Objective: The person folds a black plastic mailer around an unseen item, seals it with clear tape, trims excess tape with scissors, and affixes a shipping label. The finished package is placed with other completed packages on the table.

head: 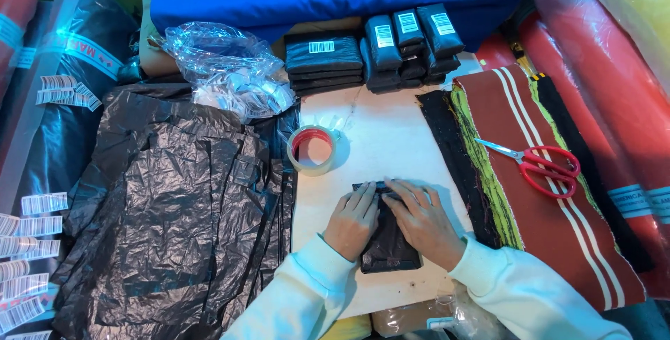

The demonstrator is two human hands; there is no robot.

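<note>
Head view: both hands, left hand (pixel 352 221) and right hand (pixel 422 223), flat on black packet (pixel 389 251).

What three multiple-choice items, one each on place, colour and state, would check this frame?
1. Where do the scissors lie?
A. on the striped red cloth at the right
B. on the black bags at the left
C. inside the tape roll

2. What colour are the scissor handles?
A. blue
B. red
C. green

3. What are the two hands doing?
A. both lifted clear of the table
B. one holds the scissors
C. both press flat on a black packet

Answers:
1 A: the scissors rest on the red cloth with white stripes, right of the white table.
2 B: both handle loops are red.
3 C: the left hand and right hand lie palm down, side by side on the packet; the tape roll stands apart, untouched.
</note>
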